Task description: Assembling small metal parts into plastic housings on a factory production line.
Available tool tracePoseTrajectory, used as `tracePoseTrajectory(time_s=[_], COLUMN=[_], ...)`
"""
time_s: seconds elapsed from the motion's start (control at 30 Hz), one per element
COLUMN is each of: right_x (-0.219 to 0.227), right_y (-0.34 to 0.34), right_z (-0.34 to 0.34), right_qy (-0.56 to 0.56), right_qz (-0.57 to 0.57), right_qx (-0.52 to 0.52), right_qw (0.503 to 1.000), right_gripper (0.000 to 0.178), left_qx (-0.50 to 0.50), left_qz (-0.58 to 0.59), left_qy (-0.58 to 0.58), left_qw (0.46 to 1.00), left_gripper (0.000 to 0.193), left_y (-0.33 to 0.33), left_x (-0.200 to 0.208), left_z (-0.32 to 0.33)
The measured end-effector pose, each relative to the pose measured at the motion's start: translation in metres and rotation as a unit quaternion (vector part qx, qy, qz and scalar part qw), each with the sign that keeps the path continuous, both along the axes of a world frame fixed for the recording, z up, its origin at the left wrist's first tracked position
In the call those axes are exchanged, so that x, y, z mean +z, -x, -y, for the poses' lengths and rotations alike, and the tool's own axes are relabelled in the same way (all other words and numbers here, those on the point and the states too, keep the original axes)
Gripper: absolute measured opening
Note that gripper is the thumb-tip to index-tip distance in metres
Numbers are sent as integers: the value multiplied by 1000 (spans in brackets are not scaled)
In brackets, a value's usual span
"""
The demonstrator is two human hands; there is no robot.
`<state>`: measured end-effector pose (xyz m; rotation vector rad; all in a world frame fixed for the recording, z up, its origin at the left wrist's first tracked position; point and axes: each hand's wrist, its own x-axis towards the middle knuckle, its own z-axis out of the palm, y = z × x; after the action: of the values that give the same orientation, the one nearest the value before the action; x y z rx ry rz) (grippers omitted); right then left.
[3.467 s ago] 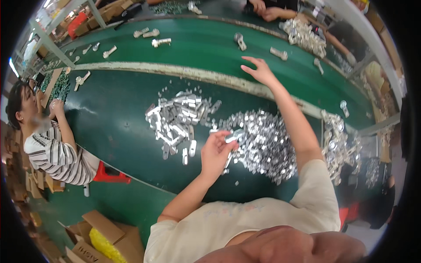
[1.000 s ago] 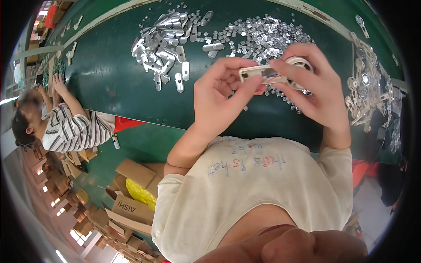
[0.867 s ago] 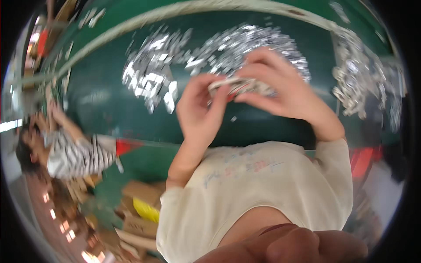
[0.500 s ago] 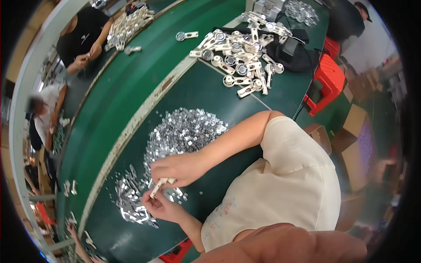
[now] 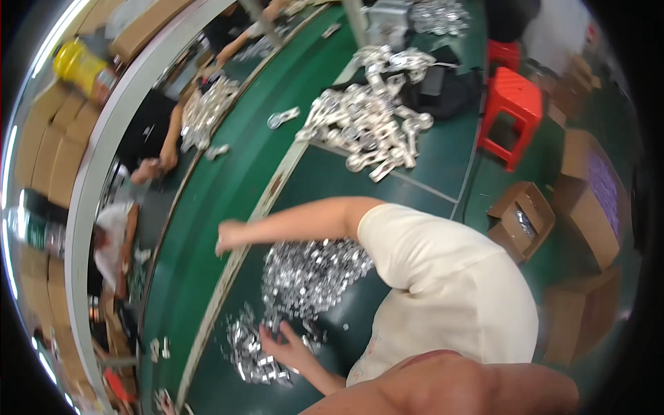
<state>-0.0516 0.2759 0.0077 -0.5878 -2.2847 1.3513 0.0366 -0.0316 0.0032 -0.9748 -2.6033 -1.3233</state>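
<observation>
My right hand (image 5: 232, 236) is stretched out over the green conveyor belt (image 5: 207, 277), just beyond the worn pale rail (image 5: 238, 259). It is blurred, its fingers bunch downward, and whether they hold anything cannot be made out. My left hand (image 5: 294, 349) has its fingers apart and nothing in them. It is beside a pile of shiny silver metal strips (image 5: 252, 356) on the dark green table (image 5: 415, 187). Between my arms lies a larger heap of small silver metal pieces (image 5: 311, 273).
A heap of cream plastic parts with round ends (image 5: 366, 117) lies farther up the table, near a black cloth (image 5: 449, 97). One similar part (image 5: 282, 117) sits on the belt. Co-workers sit across it. At right stand a red stool (image 5: 512, 104) and open cardboard boxes (image 5: 522, 221).
My right hand has left my left hand and swung out over the belt. The cream part held between them is no longer visible there. My left hand has opened. The view has shifted.
</observation>
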Motion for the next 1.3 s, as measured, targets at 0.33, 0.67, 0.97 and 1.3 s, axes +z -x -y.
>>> tracePoseTrajectory(time_s=[0.33, 0.67, 0.97, 1.3], right_x=[22, 9, -2, 25], right_y=[-166, -178, -184, -186], right_z=[43, 45, 47, 66], right_qy=[-288, -269, -285, 39], right_qz=[139, 64, 77, 2], right_qx=[161, 115, 99, 129], right_qw=[934, 954, 950, 991], right_gripper=[36, 12, 12, 14], left_qx=[-13, 55, 39, 52], left_qz=[61, 34, 129, 177], left_qy=[173, 80, 151, -34], left_qw=[983, 995, 979, 982], left_gripper=[31, 8, 33, 11], left_y=[-36, -4, -10, -8], left_x=[-8, -4, -12, 17], left_z=[23, 15, 12, 6])
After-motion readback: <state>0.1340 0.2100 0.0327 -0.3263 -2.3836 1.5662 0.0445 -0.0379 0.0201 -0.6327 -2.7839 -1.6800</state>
